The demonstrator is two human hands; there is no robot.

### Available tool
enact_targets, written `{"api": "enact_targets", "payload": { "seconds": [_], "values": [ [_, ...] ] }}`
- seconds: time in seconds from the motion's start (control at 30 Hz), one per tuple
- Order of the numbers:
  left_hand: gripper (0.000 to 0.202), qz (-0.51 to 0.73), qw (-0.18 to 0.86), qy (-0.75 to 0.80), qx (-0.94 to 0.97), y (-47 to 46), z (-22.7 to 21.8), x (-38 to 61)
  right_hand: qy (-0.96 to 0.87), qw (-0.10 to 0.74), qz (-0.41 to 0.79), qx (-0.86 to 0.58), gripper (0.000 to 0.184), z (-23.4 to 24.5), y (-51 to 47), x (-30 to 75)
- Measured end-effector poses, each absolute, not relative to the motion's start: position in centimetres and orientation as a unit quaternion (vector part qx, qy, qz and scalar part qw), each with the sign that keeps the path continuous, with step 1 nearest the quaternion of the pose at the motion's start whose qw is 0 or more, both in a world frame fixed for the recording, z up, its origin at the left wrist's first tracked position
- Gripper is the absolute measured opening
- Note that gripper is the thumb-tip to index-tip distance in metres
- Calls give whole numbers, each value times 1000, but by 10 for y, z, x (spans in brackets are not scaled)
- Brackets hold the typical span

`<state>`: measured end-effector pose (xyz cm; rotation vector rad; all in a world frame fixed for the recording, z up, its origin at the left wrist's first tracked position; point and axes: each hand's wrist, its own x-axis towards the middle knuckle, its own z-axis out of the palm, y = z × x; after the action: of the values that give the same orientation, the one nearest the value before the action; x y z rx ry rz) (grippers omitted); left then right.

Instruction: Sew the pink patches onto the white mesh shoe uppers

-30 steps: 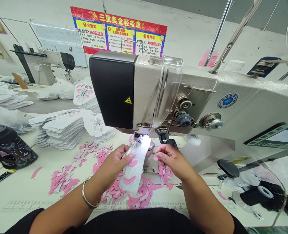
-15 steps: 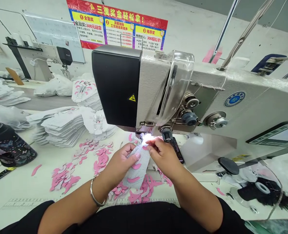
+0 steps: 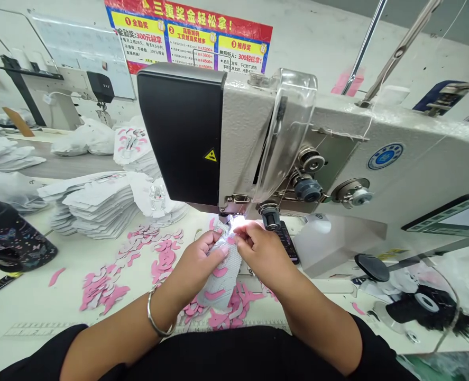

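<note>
The white desk [image 3: 31,301] carries a loose scatter of pink-and-white cut fabric pieces [image 3: 101,291] across its middle, with stacks of white fabric cut-outs [image 3: 95,203] just behind them. A black patterned bottle [image 3: 10,238] sits near the left side, and a printed ruler scale [image 3: 36,332] runs along the front edge.

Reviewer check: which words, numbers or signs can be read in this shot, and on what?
"三重奖金轻松拿!": top banner of the wall poster
"全勤奖:300元稳拿": same poster
"推荐新人:300轻松拿!": same poster
Yellow warning triangle on the sewing machine: symbol, no words
Poster small print, round blue badge: too small to read
</note>
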<state>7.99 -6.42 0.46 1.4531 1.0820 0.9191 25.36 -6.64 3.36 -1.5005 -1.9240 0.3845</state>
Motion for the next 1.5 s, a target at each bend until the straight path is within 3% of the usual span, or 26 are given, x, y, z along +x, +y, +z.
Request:
{"api": "enact_targets", "payload": {
  "seconds": [0.13, 0.47, 0.57, 0.67, 0.77, 1.07, 1.33, 1.5],
  "values": [
    [34, 397, 510, 469, 602, -58, 3, 82, -735, 334, 144, -573, 15, 32, -68, 252],
    [28, 423, 536, 468, 561, -55, 2, 90, -739, 385, 148, -533, 13, 18, -70, 271],
    [26, 420, 523, 481, 565, -55, 3, 89, -728, 428, 97, -527, 14, 10, -69, 278],
    [26, 424, 515, 481, 569, -54, 3, 89, -754, 458, -31, -470, 18, 3, -69, 282],
    [25, 430, 509, 473, 577, -52, 4, 89, -808, 430, -118, -385, 28, -1, -69, 282],
    [24, 402, 537, 457, 584, -48, 14, 86, -853, 360, -139, -351, 43, -5, -66, 288],
    [26, 268, 511, 459, 676, -13, 49, 74, -834, 356, -144, -395, 36, -2, -65, 280],
    [25, 307, 408, 503, 698, -19, 59, 76, -816, 384, -142, -408, 32, -8, -64, 274]
  ]
}}
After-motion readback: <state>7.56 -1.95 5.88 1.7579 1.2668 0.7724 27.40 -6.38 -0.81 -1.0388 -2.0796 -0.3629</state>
